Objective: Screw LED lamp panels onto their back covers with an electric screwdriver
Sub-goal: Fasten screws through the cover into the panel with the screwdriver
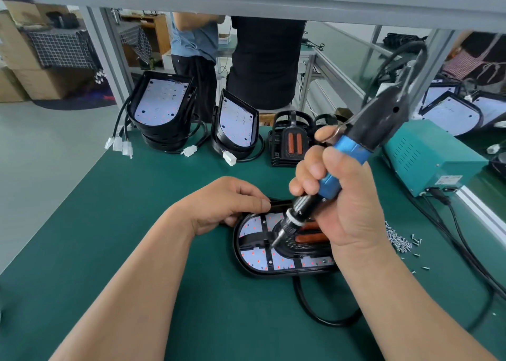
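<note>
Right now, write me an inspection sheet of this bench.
Surface: green mat covers the bench.
Job's things: lamp lies flat, panel up; electric screwdriver tip on it; stacked lamps at the rear.
Clutter: loose screws right of the lamp.
Hands: left hand holds the lamp's edge; right hand grips the screwdriver.
Cables: black cable loops off the lamp's near side; white connectors rear left.
Surroundings: teal power box; two people behind the bench.

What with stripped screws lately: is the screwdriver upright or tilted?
Tilted: the electric screwdriver leans rightward from its tip on the lamp panel.
</note>
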`<state>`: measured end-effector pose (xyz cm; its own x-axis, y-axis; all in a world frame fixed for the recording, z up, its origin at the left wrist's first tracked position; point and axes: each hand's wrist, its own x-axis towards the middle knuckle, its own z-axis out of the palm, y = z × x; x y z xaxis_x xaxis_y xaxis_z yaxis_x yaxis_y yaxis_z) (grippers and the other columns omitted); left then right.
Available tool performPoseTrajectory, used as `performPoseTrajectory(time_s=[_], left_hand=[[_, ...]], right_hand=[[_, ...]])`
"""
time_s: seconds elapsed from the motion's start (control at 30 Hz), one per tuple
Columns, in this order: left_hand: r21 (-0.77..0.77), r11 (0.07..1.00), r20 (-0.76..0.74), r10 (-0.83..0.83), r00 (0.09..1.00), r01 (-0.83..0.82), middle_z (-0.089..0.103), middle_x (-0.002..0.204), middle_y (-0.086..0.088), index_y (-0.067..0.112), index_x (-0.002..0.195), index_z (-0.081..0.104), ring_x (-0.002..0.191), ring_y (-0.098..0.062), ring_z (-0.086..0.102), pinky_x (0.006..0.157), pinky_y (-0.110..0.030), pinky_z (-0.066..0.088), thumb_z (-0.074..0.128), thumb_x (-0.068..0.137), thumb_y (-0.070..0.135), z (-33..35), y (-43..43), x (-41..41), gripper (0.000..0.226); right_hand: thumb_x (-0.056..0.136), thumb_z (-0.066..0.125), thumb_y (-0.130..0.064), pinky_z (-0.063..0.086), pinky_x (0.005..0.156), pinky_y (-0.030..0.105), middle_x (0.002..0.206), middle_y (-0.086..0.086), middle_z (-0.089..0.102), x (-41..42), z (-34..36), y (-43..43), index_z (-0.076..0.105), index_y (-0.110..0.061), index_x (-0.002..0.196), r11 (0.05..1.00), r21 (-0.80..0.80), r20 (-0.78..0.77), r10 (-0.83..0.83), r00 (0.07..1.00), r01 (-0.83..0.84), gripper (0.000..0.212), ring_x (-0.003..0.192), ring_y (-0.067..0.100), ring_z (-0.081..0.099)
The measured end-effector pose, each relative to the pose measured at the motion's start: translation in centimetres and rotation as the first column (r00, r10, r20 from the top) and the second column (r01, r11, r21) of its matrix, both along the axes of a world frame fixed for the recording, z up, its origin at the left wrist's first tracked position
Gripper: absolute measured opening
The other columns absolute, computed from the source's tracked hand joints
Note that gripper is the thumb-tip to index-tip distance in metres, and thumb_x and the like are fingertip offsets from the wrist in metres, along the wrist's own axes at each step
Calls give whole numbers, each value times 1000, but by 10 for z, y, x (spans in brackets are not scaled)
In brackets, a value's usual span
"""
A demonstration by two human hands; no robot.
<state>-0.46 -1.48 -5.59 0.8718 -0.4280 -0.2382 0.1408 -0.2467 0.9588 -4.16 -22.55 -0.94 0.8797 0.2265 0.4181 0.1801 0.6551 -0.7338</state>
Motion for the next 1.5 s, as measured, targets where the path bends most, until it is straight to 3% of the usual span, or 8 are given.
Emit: performPoseTrajectory(time_s=[0.07, 0.13, 0.3, 0.57, 0.87, 1.1, 1.27, 1.5], left_hand=[[-66, 998, -38, 20, 999, -23, 50, 62, 5, -6, 104, 74, 50, -6, 34, 44, -17, 26, 72, 93, 24, 0, 0, 1, 31], [-158, 982, -94, 88, 992, -102, 53, 69, 2, -8, 111, 72, 53, -6, 37, 43, -15, 29, 57, 104, 8, 1, 0, 2, 24], [-347, 910, -241, 148, 959, -227, 64, 86, -6, -9, 119, 69, 57, -7, 45, 43, -14, 32, 41, 103, -12, 1, -1, 6, 33], [-330, 912, -214, 180, 960, -244, 68, 79, -4, -2, 113, 65, 50, -4, 41, 37, -13, 27, 51, 107, 4, -5, -5, 7, 16], [-377, 905, -215, 121, 969, -197, 60, 79, 0, 6, 106, 82, 58, -4, 42, 43, -13, 29, 68, 94, 20, -6, -2, 6, 23], [-453, 880, -180, 70, 981, -145, 62, 86, -4, 0, 127, 71, 65, -7, 45, 49, -14, 38, 60, 100, 5, -5, 0, 6, 30], [-440, 892, -141, 47, 989, -105, 62, 87, -7, 8, 99, 63, 59, -6, 44, 44, -13, 35, 64, 100, 8, -4, 1, 5, 1], [-428, 898, -159, 39, 987, -104, 71, 91, -9, 6, 103, 73, 57, -5, 45, 43, -12, 35, 70, 88, 6, -3, -1, 3, 15]], right_hand=[[95, 61, -18, 49, 64, 31, 74, -4, 48, 5, 0, -4, 62, -20, 110, 995, 76, -48, -63, 997, 67, 15, 59, 12, 47], [100, 56, -17, 49, 65, 30, 76, -4, 48, 9, 0, -8, 59, -20, 110, 980, 139, -98, -127, 987, 140, 10, 60, 11, 47], [106, 50, -14, 51, 67, 28, 77, -4, 50, 14, -1, -17, 58, -19, 106, 928, 232, -211, -245, 946, 292, 10, 62, 11, 48], [105, 53, -10, 53, 68, 30, 77, -3, 52, 19, -3, -23, 61, -18, 102, 896, 263, -272, -286, 919, 357, 11, 62, 12, 51], [104, 55, -11, 54, 69, 32, 78, -2, 52, 23, -7, -23, 61, -17, 100, 886, 263, -288, -307, 907, 383, 9, 63, 13, 52], [101, 64, -12, 56, 72, 34, 79, -1, 53, 27, -11, -26, 57, -15, 104, 856, 274, -316, -350, 882, 438, 9, 64, 14, 55], [102, 71, -19, 59, 83, 38, 83, 1, 58, 28, -11, -24, 57, -15, 105, 819, 289, -348, -392, 851, 496, 15, 70, 16, 59], [104, 72, -28, 58, 90, 40, 88, 1, 58, 26, -14, -20, 56, -13, 116, 805, 265, -355, -430, 830, 530, 25, 76, 17, 61]])
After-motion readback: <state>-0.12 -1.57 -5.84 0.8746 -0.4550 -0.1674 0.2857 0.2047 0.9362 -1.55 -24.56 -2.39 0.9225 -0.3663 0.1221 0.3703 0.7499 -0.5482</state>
